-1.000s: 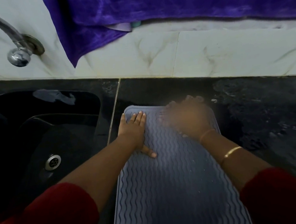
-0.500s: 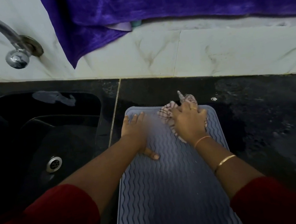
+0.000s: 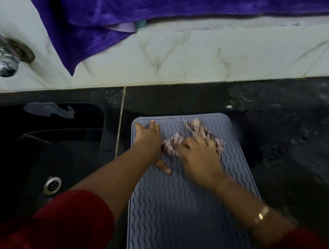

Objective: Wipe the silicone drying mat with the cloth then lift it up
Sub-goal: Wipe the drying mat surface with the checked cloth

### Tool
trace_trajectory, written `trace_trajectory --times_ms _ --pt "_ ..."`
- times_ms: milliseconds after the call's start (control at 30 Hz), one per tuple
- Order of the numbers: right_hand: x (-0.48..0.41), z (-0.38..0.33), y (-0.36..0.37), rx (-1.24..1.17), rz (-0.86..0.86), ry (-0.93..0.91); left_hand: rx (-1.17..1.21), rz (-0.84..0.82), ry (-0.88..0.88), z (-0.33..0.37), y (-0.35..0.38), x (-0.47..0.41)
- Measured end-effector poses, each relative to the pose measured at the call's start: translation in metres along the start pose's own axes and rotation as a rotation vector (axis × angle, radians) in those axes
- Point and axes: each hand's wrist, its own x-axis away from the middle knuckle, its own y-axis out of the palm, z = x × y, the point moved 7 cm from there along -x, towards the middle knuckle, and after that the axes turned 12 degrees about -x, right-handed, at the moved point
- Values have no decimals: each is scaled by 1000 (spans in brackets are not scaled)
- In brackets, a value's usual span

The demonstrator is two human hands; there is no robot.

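A grey-blue silicone drying mat (image 3: 180, 213) with wavy ridges lies flat on the black counter, right of the sink. My left hand (image 3: 148, 138) presses flat on the mat's far left corner, fingers straight, thumb spread toward me. My right hand (image 3: 200, 157) is blurred; it presses a pink striped cloth (image 3: 196, 134) onto the mat's far half, fingers spread over the bunched fabric. The cloth sticks out beyond my fingers toward the mat's far edge.
A black sink (image 3: 42, 156) with a steel drain (image 3: 52, 185) lies to the left, under a chrome tap (image 3: 0, 55). A purple towel (image 3: 168, 3) hangs over the white marble wall. The wet black counter (image 3: 291, 132) extends to the right.
My right hand has slid the cloth back toward me and to the left, from the mat's far edge toward my left hand. My left hand has stayed pressed on the far left corner.
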Motion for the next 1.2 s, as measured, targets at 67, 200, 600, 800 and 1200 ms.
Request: trace_trajectory --times_ms 67,200,600,800,1200 --pt "28 -8 3 2 51 -52 -6 29 -8 0 -2 1" --pt "-16 12 1 132 101 67 28 28 8 -2 -1 5" --pt "57 -22 8 -23 52 134 131 85 -8 -1 8 -1" --pt "-4 -6 -10 46 95 172 391 244 13 5 29 1" --pt "72 -48 -8 -63 126 255 530 317 -9 13 42 14"
